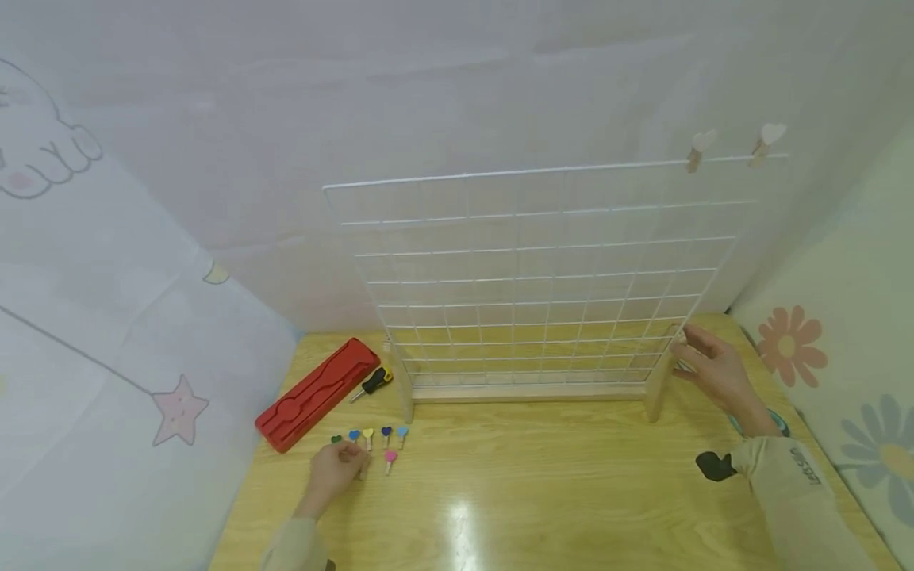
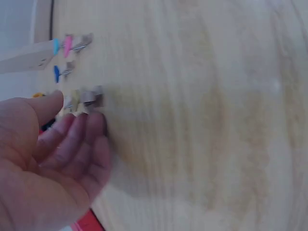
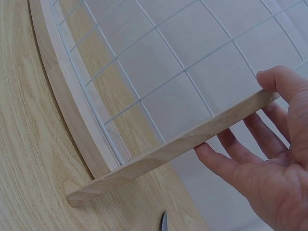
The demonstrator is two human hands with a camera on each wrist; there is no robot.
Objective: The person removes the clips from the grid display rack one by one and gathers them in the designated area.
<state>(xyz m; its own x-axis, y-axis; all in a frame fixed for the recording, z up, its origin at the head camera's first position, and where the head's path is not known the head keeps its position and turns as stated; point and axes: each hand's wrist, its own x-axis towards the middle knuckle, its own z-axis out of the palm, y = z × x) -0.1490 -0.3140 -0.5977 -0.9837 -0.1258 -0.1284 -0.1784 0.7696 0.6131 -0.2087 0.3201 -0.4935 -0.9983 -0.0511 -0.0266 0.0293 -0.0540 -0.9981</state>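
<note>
A white wire grid stands upright in a wooden base with side posts. My right hand grips the right wooden post, thumb on its front edge and fingers behind. At the front left, my left hand is low over the table beside small heart-topped clothespins. In the left wrist view its fingers bend towards a wooden clothespin, with the thumb apart from them. Around it lie clothespins with yellow, pink, dark blue and light blue hearts. White-heart clothespins sit on the grid's top wire.
A red molded tray lies at the left, with a black-and-yellow screwdriver between it and the left post. Partly behind my right wrist is a teal item. A serrated metal tip shows below the post. Printed cloth surrounds the table.
</note>
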